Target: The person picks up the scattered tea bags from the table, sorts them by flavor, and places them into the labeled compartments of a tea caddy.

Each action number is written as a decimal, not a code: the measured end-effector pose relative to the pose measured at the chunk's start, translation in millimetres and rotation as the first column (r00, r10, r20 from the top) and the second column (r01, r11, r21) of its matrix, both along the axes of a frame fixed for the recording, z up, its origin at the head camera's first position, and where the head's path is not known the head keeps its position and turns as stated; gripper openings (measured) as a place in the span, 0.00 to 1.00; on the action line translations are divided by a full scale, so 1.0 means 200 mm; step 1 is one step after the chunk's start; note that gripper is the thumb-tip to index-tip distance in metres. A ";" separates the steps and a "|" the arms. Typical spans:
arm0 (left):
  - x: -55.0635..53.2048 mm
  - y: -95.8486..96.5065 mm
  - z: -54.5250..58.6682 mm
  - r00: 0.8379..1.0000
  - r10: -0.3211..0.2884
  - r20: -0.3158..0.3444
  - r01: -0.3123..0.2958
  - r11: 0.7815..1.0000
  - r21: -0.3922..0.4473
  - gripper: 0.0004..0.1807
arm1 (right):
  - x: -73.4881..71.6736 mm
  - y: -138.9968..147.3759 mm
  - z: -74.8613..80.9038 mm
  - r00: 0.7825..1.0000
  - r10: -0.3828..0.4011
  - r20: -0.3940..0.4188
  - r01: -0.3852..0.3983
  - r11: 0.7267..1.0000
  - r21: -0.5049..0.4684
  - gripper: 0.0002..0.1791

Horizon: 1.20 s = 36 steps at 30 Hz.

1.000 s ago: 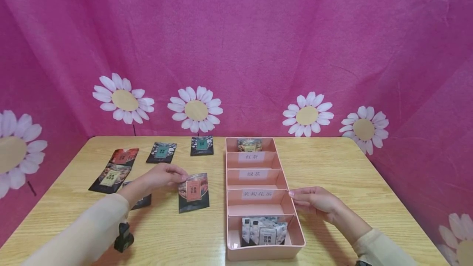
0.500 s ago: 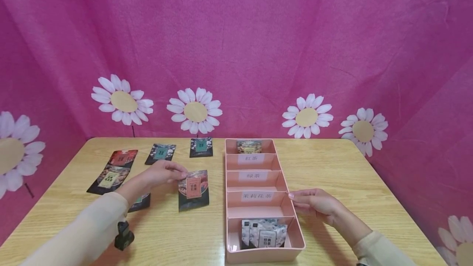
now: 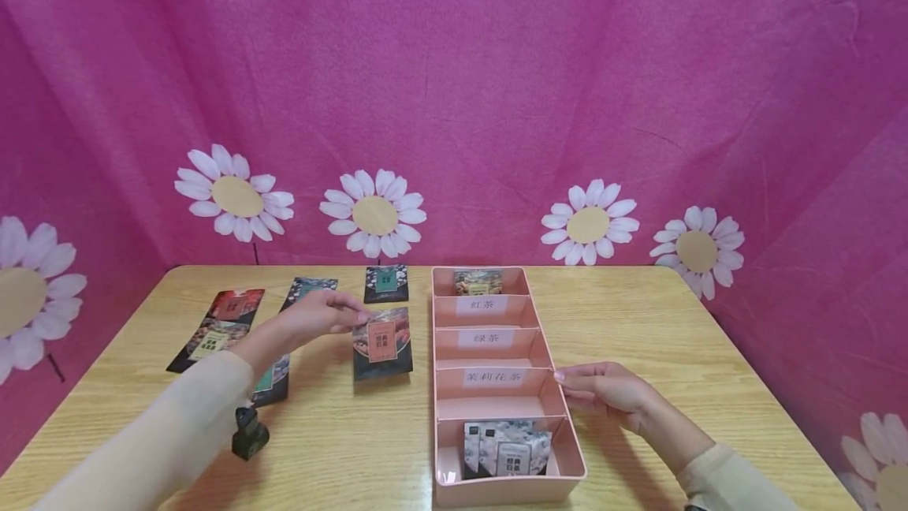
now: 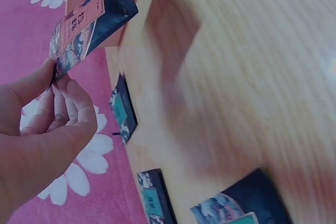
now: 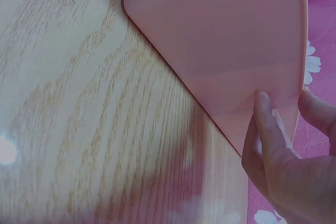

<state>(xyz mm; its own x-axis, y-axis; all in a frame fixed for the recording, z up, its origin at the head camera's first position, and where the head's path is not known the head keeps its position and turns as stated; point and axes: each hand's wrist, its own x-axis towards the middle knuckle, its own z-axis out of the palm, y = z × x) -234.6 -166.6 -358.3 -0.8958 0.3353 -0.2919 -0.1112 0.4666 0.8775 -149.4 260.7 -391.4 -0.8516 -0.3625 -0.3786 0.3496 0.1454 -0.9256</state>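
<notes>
My left hand (image 3: 315, 318) pinches a black tea sachet with a red-orange label (image 3: 383, 344) by its top corner. The sachet hangs over the table, left of a pink divided box (image 3: 511, 489); in the left wrist view, the thumb and fingertips (image 4: 50, 69) meet on the sachet's corner. My right hand (image 3: 613, 393) rests against the box's right side, fingers on the outer wall and thumb at the rim, as the right wrist view shows. White-label sachets (image 3: 507, 452) stand in the nearest compartment, and a yellow-label sachet (image 3: 478, 282) in the farthest.
On the table's left lie a red-label sachet (image 3: 237, 304), a yellow-label sachet (image 3: 213, 341) and green-label sachets (image 3: 386, 282), some partly behind my left arm. Paper labels (image 3: 494, 376) mark several dividers. A pink flowered curtain (image 3: 454, 101) hangs behind the table.
My left hand has carried the red-orange-label sachet slightly up and to the right in the head view. The right hand stays at the box's side.
</notes>
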 end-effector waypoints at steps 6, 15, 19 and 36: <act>-0.01 0.03 0.06 0.999 -0.024 -0.023 0.024 1.000 -0.001 0.15 | 0.00 0.00 0.00 1.000 0.001 0.001 -0.001 1.000 -0.006 0.25; -0.05 0.07 0.14 0.998 -0.023 -0.057 0.024 0.999 0.023 0.15 | 0.01 0.00 0.01 1.000 -0.008 0.016 0.008 1.000 -0.027 0.23; -0.07 0.10 0.18 0.997 0.000 -0.079 0.002 1.000 0.017 0.16 | 0.01 0.00 0.01 1.000 -0.005 0.011 0.006 0.999 -0.035 0.22; -0.15 0.18 0.32 0.992 -0.022 -0.122 0.028 0.999 0.043 0.16 | 0.00 0.00 0.01 1.000 -0.001 0.004 0.002 0.998 -0.069 0.16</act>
